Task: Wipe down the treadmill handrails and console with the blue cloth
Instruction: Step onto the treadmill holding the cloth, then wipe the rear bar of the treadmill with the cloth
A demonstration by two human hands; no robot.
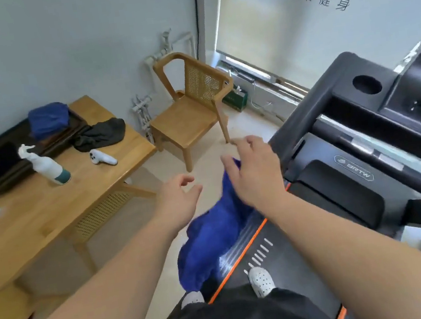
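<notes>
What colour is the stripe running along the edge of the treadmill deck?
Orange. The head view shows the stripe best, bordering the dark treadmill deck.

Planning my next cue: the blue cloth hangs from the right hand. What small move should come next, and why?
Probably carry the blue cloth right onto the near handrail: it hangs loose under the right hand, off the rail, which lies just beside that hand.

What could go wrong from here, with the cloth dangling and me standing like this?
1. The blue cloth hangs long from the right hand, ending near the white shoes; it might get stepped on or snag.
2. One shoe is on the treadmill belt and the other is off its edge, so footing may be unsteady when reaching.
</notes>
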